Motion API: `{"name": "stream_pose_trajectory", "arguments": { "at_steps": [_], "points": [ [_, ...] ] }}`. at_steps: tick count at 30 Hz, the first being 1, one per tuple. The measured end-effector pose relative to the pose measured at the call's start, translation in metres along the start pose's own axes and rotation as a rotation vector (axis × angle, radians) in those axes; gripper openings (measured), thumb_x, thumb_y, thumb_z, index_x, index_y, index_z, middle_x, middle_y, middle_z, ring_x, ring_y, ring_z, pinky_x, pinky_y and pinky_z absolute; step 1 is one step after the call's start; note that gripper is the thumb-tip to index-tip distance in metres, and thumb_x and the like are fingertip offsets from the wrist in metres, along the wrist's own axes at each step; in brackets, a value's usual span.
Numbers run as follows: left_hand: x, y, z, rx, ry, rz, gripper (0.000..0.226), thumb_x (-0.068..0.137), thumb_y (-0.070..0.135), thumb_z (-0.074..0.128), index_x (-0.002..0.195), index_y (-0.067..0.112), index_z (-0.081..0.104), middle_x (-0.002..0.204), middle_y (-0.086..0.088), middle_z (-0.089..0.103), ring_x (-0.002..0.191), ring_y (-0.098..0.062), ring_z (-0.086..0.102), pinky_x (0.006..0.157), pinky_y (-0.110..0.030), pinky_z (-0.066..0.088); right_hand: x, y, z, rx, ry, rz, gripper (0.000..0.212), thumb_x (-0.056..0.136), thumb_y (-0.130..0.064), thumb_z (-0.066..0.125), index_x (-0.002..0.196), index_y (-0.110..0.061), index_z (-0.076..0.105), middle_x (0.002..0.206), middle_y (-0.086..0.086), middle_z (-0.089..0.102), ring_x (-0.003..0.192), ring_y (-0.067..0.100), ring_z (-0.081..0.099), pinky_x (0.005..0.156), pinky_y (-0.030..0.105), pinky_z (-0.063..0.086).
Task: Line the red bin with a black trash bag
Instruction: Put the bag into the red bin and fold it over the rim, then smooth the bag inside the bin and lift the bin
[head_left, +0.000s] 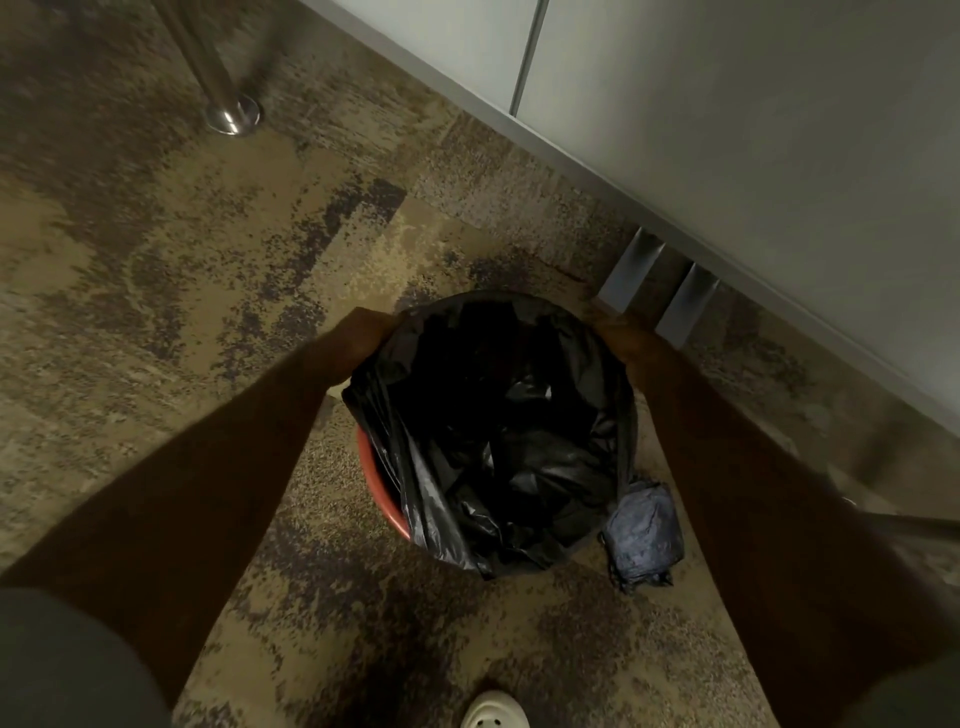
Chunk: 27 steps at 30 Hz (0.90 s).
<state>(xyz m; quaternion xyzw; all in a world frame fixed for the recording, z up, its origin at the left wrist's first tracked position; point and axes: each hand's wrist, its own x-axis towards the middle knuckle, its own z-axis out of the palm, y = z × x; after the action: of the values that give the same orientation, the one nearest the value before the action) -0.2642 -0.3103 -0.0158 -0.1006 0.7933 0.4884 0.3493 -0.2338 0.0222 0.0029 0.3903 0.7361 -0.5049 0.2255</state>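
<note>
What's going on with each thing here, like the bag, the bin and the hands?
black trash bag: open, inside the bin, edge partly over the rim.
red bin: upright, near-left rim still bare.
left hand: gripping the bag's edge.
right hand: gripping the bag's edge.
dark bundle: lying on the floor beside the bin.

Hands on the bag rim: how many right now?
2. The left hand holds the black trash bag at the rim's far left; the right hand holds it at the far right. Fingers partly hidden.
</note>
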Motion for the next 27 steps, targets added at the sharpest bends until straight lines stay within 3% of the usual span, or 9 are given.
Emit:
{"name": "stream_pose_trajectory", "arguments": {
  "at_steps": [3,6,9,15,17,19,21,23,27],
  "points": [
    [-0.018,-0.011,-0.004,-0.235,0.048,0.016,0.065,0.092,0.065,0.050,0.113,0.008,0.075,0.109,-0.010,0.074,0.100,-0.025,0.070,0.092,-0.036,0.054,-0.010,0.005,-0.006,0.158,-0.146,0.013,0.018,0.101,-0.010,0.048,0.095,-0.005,0.064,0.088,0.008,0.058,0.088,0.026,0.058,0.077,0.028,0.049],
    [-0.034,-0.032,-0.001,-0.318,0.116,-0.006,0.063,0.083,0.064,0.064,0.105,0.006,0.075,0.098,-0.010,0.078,0.096,-0.029,0.074,0.078,-0.033,0.062,-0.019,0.023,-0.020,0.254,-0.193,-0.065,0.020,0.096,-0.015,0.057,0.110,-0.019,0.071,0.109,0.002,0.069,0.099,0.021,0.065,0.089,0.035,0.052],
    [-0.052,-0.057,-0.003,-0.402,0.082,-0.129,0.046,0.084,0.055,0.071,0.094,0.010,0.075,0.094,-0.009,0.079,0.091,-0.032,0.073,0.081,-0.045,0.059,-0.032,0.041,-0.032,0.219,-0.121,-0.025,0.018,0.092,-0.020,0.062,0.099,-0.032,0.074,0.108,-0.006,0.070,0.096,0.018,0.065,0.077,0.032,0.051],
    [-0.055,-0.068,-0.015,-0.532,-0.025,-0.216,0.016,0.091,0.031,0.068,0.084,0.017,0.070,0.082,-0.003,0.072,0.064,-0.014,0.068,0.062,-0.029,0.058,-0.052,0.075,-0.028,0.296,0.013,-0.008,0.021,0.092,-0.010,0.057,0.099,-0.021,0.073,0.093,0.005,0.072,0.074,0.019,0.066,0.063,0.027,0.050],
    [-0.061,-0.065,-0.011,-0.601,-0.062,-0.307,0.022,0.092,0.036,0.066,0.092,0.014,0.068,0.087,-0.004,0.070,0.069,-0.015,0.068,0.056,-0.027,0.059,-0.061,0.077,-0.020,0.304,0.191,-0.032,0.017,0.093,-0.021,0.056,0.094,-0.018,0.073,0.089,0.007,0.069,0.070,0.021,0.063,0.061,0.026,0.048],
    [-0.075,-0.061,-0.008,-0.597,-0.072,-0.369,0.048,0.084,0.059,0.065,0.099,0.013,0.068,0.094,-0.006,0.072,0.081,-0.021,0.070,0.057,-0.030,0.060,-0.076,0.080,-0.008,0.253,0.335,-0.066,0.040,0.091,-0.045,0.054,0.092,-0.009,0.070,0.084,0.007,0.065,0.075,0.023,0.060,0.070,0.032,0.047],
    [-0.094,-0.058,-0.001,-0.462,0.058,-0.328,0.075,0.064,0.079,0.066,0.097,0.011,0.069,0.094,-0.009,0.074,0.078,-0.026,0.073,0.057,-0.034,0.061,-0.100,0.088,0.005,0.194,0.411,-0.106,0.049,0.087,-0.060,0.054,0.079,-0.013,0.066,0.079,0.003,0.063,0.079,0.022,0.060,0.074,0.033,0.046],
    [-0.115,-0.057,0.011,-0.307,0.277,-0.225,0.082,0.052,0.080,0.073,0.089,0.007,0.068,0.080,-0.013,0.073,0.059,-0.025,0.071,0.051,-0.038,0.061,-0.124,0.101,0.017,0.201,0.449,-0.127,0.046,0.086,-0.059,0.058,0.089,-0.014,0.066,0.085,0.001,0.066,0.080,0.018,0.064,0.071,0.027,0.049],
    [-0.140,-0.066,0.031,-0.207,0.415,-0.050,0.038,0.074,0.043,0.085,0.070,0.008,0.069,0.058,-0.010,0.071,0.045,-0.028,0.068,0.048,-0.052,0.061,-0.155,0.129,0.037,0.264,0.413,-0.059,0.041,0.096,-0.040,0.056,0.122,-0.008,0.056,0.116,0.012,0.066,0.105,0.029,0.065,0.091,0.047,0.055]
  ]
}}
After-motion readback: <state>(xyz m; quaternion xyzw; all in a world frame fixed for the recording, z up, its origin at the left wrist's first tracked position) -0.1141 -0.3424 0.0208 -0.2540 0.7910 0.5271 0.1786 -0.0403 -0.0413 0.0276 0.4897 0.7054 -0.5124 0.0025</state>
